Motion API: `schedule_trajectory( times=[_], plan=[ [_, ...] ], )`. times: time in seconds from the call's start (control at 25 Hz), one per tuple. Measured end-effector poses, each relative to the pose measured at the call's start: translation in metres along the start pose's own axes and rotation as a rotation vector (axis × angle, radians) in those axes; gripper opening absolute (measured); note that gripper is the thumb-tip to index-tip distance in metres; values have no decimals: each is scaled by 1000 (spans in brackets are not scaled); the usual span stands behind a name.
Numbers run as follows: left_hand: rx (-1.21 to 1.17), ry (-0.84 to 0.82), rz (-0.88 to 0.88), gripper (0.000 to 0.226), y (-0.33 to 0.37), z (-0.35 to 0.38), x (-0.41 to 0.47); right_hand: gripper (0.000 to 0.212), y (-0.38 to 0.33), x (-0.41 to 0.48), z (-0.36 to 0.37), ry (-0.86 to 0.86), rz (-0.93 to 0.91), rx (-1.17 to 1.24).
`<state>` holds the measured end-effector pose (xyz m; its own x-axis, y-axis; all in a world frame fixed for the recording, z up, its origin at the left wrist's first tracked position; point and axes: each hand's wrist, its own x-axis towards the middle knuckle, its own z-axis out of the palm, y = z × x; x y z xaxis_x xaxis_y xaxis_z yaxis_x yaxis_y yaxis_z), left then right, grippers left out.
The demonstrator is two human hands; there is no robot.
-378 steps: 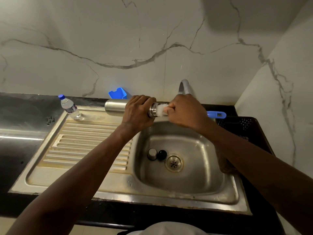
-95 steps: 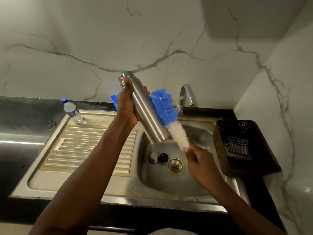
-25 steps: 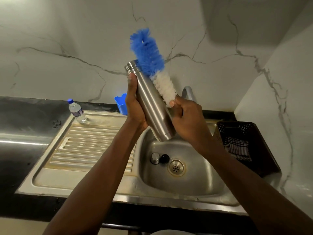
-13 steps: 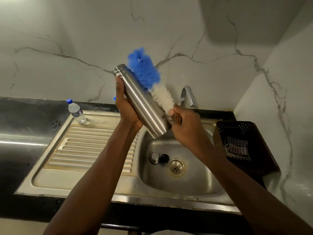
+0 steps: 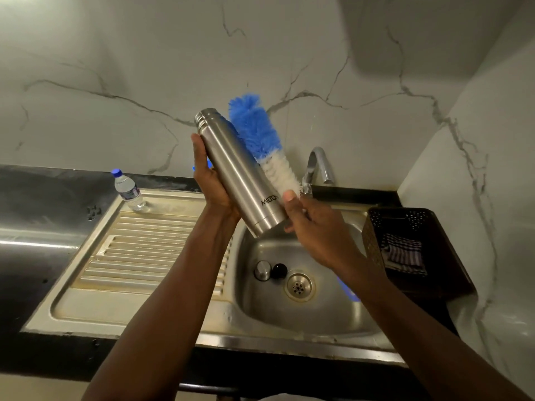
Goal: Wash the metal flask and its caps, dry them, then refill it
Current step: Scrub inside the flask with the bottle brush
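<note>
My left hand (image 5: 212, 180) grips the steel flask (image 5: 240, 172), held tilted above the sink with its open neck up and to the left. My right hand (image 5: 315, 227) holds the handle of a bottle brush (image 5: 262, 143). Its blue and white bristles lie along the flask's right side. The blue end of the handle shows below my right wrist. In the sink basin (image 5: 307, 311) a steel cap (image 5: 262, 270) and a black cap (image 5: 279, 270) stand side by side, left of the drain (image 5: 299, 287).
A small plastic water bottle (image 5: 127, 191) stands at the far left of the ribbed drainboard (image 5: 150, 253). The tap (image 5: 315, 166) rises behind the basin. A dark perforated basket (image 5: 417, 250) holding a checked cloth (image 5: 402, 254) sits on the right.
The brush has slid down along the flask's side since a second ago. The flask dipped lower and leftward, then tilted back up a little. Both hands keep their hold.
</note>
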<state>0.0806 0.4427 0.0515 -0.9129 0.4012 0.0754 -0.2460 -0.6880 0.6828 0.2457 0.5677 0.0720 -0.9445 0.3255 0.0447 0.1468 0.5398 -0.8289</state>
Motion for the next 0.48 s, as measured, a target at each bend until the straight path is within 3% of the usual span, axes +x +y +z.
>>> schedule_trajectory(
  times=[0.12,0.32,0.48],
  plan=[
    [55,2,35,74,-2,3,2,60,5,-12,14,-36,78,193],
    [366,309,-105,71,-14,20,-14,51,11,-9,25,127,38,275],
    [224,123,-162,80,-3,27,-18,22,6,-7,20,172,-74,0]
  ],
)
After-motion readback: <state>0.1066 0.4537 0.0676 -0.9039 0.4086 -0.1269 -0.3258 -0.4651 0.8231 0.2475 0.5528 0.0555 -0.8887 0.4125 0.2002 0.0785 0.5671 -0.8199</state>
